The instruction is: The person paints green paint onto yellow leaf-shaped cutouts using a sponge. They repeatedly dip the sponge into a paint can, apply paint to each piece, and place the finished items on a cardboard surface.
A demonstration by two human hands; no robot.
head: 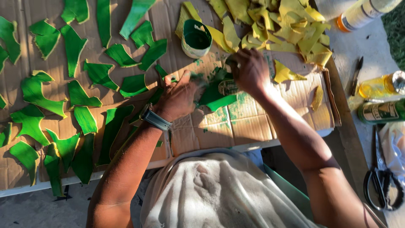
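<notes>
— What do your hands do now?

— My left hand (179,98) lies flat, fingers spread, and presses on a green piece (217,96) on the cardboard (249,122). My right hand (249,69) is closed around something at the top of the same piece. I think it is a brush, but my fingers hide it and I cannot tell for sure.

— And how are your arms?

— Both come from below. The left forearm goes up from the left, with a watch (155,119) at the wrist. The right forearm goes up from the right side, and the wrist bends down over the piece.

— Where is the paint?

— The green paint tin (196,39) stands just above my hands, near the yellow pieces (278,25).

— Is there room around?

— To the left, painted green pieces (63,97) cover the cardboard closely. Under my hands the cardboard is bare, with green spots. Its right edge is near the bottles (382,99) and the scissors (382,177), which lie on the table apart from it.
</notes>
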